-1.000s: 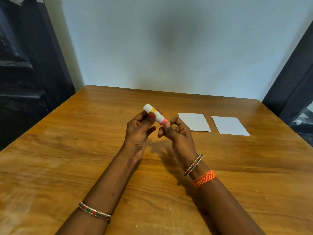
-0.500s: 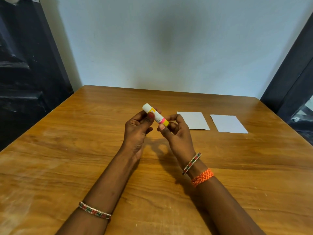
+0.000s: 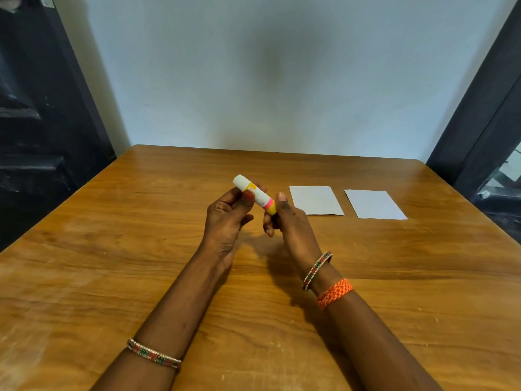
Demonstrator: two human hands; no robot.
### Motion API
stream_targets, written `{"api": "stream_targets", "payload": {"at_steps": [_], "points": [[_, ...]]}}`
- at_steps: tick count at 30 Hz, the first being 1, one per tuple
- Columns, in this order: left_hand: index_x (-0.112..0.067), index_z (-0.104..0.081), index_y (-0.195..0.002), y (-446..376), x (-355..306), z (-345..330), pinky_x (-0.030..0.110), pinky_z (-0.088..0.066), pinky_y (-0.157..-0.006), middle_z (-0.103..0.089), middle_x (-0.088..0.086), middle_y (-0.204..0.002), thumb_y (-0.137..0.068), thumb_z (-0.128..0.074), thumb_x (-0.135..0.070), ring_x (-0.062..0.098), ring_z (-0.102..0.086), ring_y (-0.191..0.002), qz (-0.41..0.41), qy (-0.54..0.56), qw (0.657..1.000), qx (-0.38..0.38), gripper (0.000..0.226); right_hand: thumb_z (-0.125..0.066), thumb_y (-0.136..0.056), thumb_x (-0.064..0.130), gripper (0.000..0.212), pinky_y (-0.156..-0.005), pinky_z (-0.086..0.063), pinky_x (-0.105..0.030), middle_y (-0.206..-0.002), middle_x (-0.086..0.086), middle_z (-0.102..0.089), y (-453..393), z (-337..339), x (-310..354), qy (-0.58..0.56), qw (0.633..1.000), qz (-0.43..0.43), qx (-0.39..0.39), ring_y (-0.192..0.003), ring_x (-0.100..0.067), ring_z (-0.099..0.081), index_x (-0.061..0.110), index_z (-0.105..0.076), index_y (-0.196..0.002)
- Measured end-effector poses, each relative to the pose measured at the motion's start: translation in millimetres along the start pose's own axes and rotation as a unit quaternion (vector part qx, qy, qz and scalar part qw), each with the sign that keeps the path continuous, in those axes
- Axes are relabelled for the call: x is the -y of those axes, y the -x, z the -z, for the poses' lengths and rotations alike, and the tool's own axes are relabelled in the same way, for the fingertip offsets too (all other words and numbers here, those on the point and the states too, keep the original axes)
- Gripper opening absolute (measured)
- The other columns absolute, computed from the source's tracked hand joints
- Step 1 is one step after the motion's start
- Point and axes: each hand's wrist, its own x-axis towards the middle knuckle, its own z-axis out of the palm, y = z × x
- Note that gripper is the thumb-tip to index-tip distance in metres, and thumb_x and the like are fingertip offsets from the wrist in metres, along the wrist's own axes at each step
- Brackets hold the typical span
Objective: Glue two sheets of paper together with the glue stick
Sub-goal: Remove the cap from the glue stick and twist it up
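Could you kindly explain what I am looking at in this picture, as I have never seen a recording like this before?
There is no machine here. A person wears a camera on the head, so the view looks forward and down at their own two arms. Both hands hold a glue stick above a wooden table: the left hand holds its middle, and the right hand has a grip on its yellow lower end. The white cap looks to be on. Two sheets of paper lie flat side by side, apart: the left sheet and the right sheet.
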Motion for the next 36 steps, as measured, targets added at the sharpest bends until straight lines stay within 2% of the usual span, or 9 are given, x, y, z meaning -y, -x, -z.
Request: {"api": "stream_targets", "payload": {"at_steps": [4, 7, 11, 15, 20, 24, 28, 33, 36], "points": [[-0.025, -0.069, -0.093, -1.7, -1.7, 3.2, 0.034, -0.041, -0.08, -0.074, -0.01, -0.09, -0.08, -0.063, -0.023, 0.01, -0.061, -0.093, 0.001, 0.008, 1.0, -0.016, 0.015, -0.047, -0.092, 0.027, 0.021, -0.065, -0.048, -0.007, -0.086, 0.0, -0.061, 0.7, -1.0, 0.9, -0.037, 0.999, 0.017, 0.023, -0.078, -0.005, -0.058, 0.015, -0.047, -0.109], [-0.025, -0.069, -0.093, -1.5, -2.0, 3.1, 0.037, -0.041, -0.085, -0.074, -0.01, -0.091, -0.074, -0.064, -0.029, 0.013, -0.06, -0.1, 0.003, 0.009, 1.0, -0.02, 0.021, -0.058, -0.087, 0.009, 0.024, -0.061, -0.048, -0.008, -0.1, -0.01, -0.062, 1.7, -2.8, 0.7, -0.031, 0.999, 0.02, -0.002, -0.086, -0.007, -0.059, 0.016, -0.045, -0.106], [-0.027, -0.069, -0.092, -2.4, -0.5, 2.0, 0.035, -0.039, -0.081, -0.074, -0.011, -0.09, -0.083, -0.06, -0.023, 0.011, -0.06, -0.097, 0.001, -0.005, 1.0, -0.012, 0.013, -0.057, -0.087, 0.005, 0.018, -0.062, -0.049, -0.011, -0.087, -0.004, -0.064, 0.2, -1.2, 0.6, -0.04, 0.999, 0.008, -0.008, -0.074, -0.002, -0.062, 0.01, -0.047, -0.1], [-0.026, -0.068, -0.091, -2.5, -2.7, 3.2, 0.032, -0.038, -0.074, -0.074, -0.012, -0.087, -0.074, -0.061, -0.029, 0.01, -0.06, -0.092, -0.008, 0.0, 1.0, -0.001, 0.019, -0.045, -0.094, 0.016, 0.009, -0.071, -0.044, -0.025, -0.067, 0.001, -0.057, -0.8, 0.5, 2.3, -0.028, 0.999, 0.004, 0.028, -0.056, -0.006, -0.052, 0.017, -0.049, -0.086], [-0.027, -0.069, -0.092, -1.7, -0.2, 1.2, 0.031, -0.041, -0.078, -0.074, -0.012, -0.09, -0.082, -0.059, -0.025, 0.007, -0.061, -0.092, -0.011, -0.009, 1.0, 0.006, 0.013, -0.029, -0.097, 0.034, 0.04, -0.057, -0.041, -0.02, -0.057, 0.005, -0.05, 1.5, -1.7, 2.9, -0.047, 0.998, -0.022, 0.02, -0.045, -0.004, -0.043, 0.013, -0.055, -0.075], [-0.026, -0.07, -0.091, -1.2, -2.2, 2.6, 0.035, -0.042, -0.078, -0.074, -0.009, -0.091, -0.071, -0.063, -0.034, 0.009, -0.062, -0.089, -0.013, -0.003, 1.0, 0.0, 0.023, -0.042, -0.095, 0.02, 0.015, -0.059, -0.046, -0.007, -0.075, -0.004, -0.061, 2.6, -2.6, 3.1, -0.067, 0.997, 0.008, 0.032, -0.061, 0.004, -0.058, 0.009, -0.05, -0.102], [-0.027, -0.07, -0.092, -2.7, -2.6, 3.9, 0.035, -0.042, -0.08, -0.074, -0.011, -0.09, -0.075, -0.064, -0.031, 0.008, -0.061, -0.092, -0.007, -0.007, 1.0, -0.016, 0.018, -0.058, -0.086, 0.008, 0.024, -0.074, -0.052, -0.02, -0.086, -0.003, -0.067, -0.9, -0.6, -2.2, -0.05, 0.998, 0.027, -0.002, -0.078, -0.005, -0.064, 0.008, -0.047, -0.107], [-0.026, -0.068, -0.093, -3.6, -2.2, 3.3, 0.033, -0.039, -0.078, -0.074, -0.013, -0.088, -0.086, -0.059, -0.018, 0.008, -0.061, -0.094, -0.003, -0.011, 1.0, -0.013, 0.015, -0.047, -0.093, 0.016, 0.008, -0.064, -0.046, -0.007, -0.064, -0.004, -0.058, -3.0, 3.1, -2.8, -0.04, 0.999, 0.02, 0.014, -0.056, 0.0, -0.057, 0.007, -0.048, -0.094], [-0.026, -0.068, -0.094, -2.1, -3.2, 1.7, 0.031, -0.041, -0.077, -0.074, -0.013, -0.09, -0.085, -0.059, -0.018, 0.008, -0.061, -0.096, -0.006, -0.008, 1.0, -0.002, 0.015, -0.031, -0.097, 0.032, 0.034, -0.058, -0.044, -0.007, -0.058, -0.002, -0.051, -1.7, 2.6, -1.0, -0.037, 0.999, 0.005, 0.024, -0.049, -0.002, -0.05, 0.009, -0.052, -0.084]]}}
